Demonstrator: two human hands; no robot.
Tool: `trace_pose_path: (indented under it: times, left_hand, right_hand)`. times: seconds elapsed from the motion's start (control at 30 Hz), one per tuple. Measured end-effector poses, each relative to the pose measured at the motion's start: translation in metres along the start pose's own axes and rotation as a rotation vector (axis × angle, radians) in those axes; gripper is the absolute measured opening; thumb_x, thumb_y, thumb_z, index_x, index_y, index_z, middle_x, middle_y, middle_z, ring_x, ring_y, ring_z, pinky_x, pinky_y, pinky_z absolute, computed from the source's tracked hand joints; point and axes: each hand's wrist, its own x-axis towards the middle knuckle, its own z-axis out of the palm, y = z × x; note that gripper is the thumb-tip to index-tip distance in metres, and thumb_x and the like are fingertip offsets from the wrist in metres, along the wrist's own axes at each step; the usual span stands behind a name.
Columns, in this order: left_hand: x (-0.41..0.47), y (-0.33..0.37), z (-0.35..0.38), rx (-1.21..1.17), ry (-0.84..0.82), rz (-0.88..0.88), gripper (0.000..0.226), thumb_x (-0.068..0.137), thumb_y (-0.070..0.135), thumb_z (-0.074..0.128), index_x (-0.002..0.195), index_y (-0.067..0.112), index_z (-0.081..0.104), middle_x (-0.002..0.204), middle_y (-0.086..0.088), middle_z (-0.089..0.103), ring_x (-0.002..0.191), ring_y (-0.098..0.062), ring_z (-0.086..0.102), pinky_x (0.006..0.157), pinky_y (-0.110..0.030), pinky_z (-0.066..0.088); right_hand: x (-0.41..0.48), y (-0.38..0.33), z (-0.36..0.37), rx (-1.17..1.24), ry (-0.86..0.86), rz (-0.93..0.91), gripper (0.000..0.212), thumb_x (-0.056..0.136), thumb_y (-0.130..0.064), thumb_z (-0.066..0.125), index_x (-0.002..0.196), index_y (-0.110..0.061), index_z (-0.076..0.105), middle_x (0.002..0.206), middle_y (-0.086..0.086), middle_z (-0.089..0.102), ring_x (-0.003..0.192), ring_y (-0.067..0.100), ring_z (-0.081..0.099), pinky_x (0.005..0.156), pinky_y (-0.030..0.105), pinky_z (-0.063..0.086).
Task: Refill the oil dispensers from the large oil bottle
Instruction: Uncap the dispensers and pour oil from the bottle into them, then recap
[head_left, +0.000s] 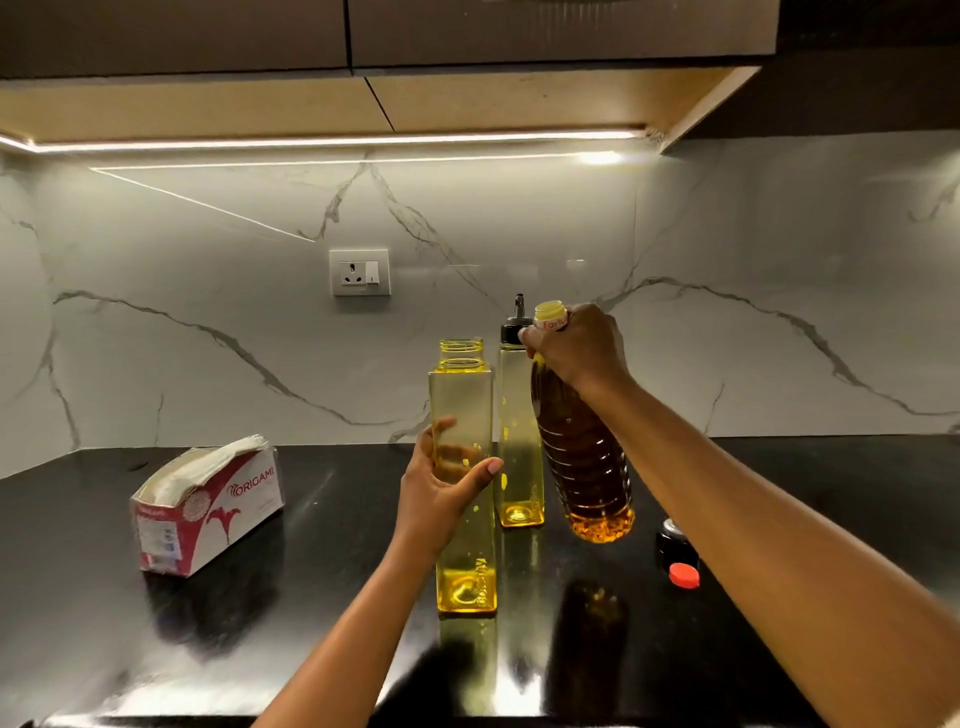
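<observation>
Marble backsplash (208, 364) rises behind the black desk (337, 571). On it, the left grip (441, 493) wraps fingers and thumb round the open dispenser (467, 561), keeping it upright. Just beside it, the right grip (576, 348) clenches the neck of the uncapped large oil bottle (587, 467). Best to tip slowly, mouth over the dispenser's opening, with its base held flat.
</observation>
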Motion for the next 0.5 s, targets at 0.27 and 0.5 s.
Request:
trace_pose_path:
  times: [0.27, 0.5]
  left_hand:
    - [-0.008, 0.007, -0.004, -0.04, -0.04, 0.017, 0.069, 0.067, 0.038, 0.076, 0.128, 0.026, 0.046, 0.094, 0.002, 0.064, 0.083, -0.004, 0.067, 0.07, -0.02, 0.055]
    - [-0.012, 0.009, -0.005, -0.073, -0.058, 0.016, 0.071, 0.066, 0.039, 0.077, 0.128, 0.027, 0.046, 0.095, 0.001, 0.065, 0.083, -0.003, 0.067, 0.069, -0.019, 0.054]
  right_hand:
    - [0.01, -0.015, 0.008, -0.243, 0.015, -0.243, 0.028, 0.082, -0.038, 0.065, 0.072, -0.012, 0.066, 0.068, 0.002, 0.065, 0.062, 0.015, 0.059, 0.061, 0.021, 0.039]
    - [0.01, -0.016, 0.014, -0.365, -0.068, -0.442, 0.032, 0.085, -0.039, 0.063, 0.075, -0.009, 0.066, 0.072, 0.008, 0.068, 0.068, 0.019, 0.064, 0.065, 0.027, 0.049]
